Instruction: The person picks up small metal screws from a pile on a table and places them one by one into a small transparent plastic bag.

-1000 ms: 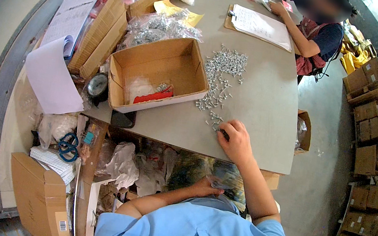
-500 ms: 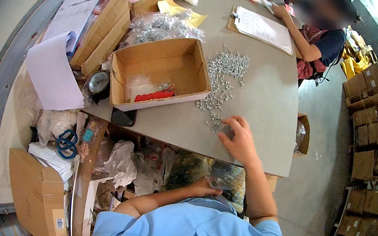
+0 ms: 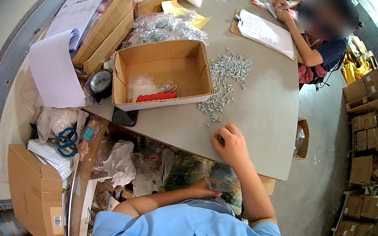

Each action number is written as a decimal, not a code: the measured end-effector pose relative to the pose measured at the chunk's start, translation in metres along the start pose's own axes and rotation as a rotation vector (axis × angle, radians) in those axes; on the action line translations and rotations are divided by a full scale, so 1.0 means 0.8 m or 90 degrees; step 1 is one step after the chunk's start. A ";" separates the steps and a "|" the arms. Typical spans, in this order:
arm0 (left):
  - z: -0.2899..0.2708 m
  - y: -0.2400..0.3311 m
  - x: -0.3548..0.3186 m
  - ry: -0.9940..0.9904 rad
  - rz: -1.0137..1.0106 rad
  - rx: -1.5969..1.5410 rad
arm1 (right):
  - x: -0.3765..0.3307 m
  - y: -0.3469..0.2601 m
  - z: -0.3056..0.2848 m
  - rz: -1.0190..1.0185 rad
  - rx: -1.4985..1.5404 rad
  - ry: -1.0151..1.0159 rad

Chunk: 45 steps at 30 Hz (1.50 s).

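Observation:
A spread of small silver screws (image 3: 230, 69) lies on the grey table (image 3: 268, 116), thinning out toward me. Just past its near end, my right hand (image 3: 232, 145) rests low over the tabletop with its fingers curled in and pressed together. Whatever is under those fingertips is hidden. Below the table edge, close to my body, my left hand (image 3: 204, 189) grips a small clear plastic bag (image 3: 217, 176). The bag's contents cannot be made out. Left of the screws stands an open cardboard box (image 3: 163, 59) with a red strip and small plastic bags inside.
Bags of hardware (image 3: 166, 28) lie behind the box. A clipboard (image 3: 266, 34) with paper sits at the far right, beside a co-worker's hands (image 3: 285, 10). A dark phone-like object (image 3: 125, 117) lies by the near edge. Blue-handled scissors (image 3: 67, 141) are at the left.
My right hand's fingers have closed from a spread pose, and fewer loose screws lie beside them. My left hand stays with the bag. The co-worker's hands have come together.

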<state>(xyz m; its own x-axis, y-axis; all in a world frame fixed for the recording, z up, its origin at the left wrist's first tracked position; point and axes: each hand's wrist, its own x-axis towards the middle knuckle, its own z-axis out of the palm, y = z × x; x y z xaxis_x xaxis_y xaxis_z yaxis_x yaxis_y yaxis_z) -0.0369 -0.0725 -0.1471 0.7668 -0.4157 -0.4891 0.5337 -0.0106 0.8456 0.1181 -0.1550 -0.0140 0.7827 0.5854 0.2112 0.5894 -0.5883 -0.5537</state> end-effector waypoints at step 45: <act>-0.061 -0.002 -0.001 -0.070 0.108 0.215 | -0.086 -0.002 -0.038 0.018 0.198 -0.074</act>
<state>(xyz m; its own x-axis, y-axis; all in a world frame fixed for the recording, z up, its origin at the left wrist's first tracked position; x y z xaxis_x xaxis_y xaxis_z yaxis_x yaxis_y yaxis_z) -0.0207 -0.0281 -0.1583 0.7817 -0.5318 -0.3256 0.2411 -0.2238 0.9443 0.0692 -0.2114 -0.0032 0.7596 0.6413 0.1087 0.4639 -0.4170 -0.7816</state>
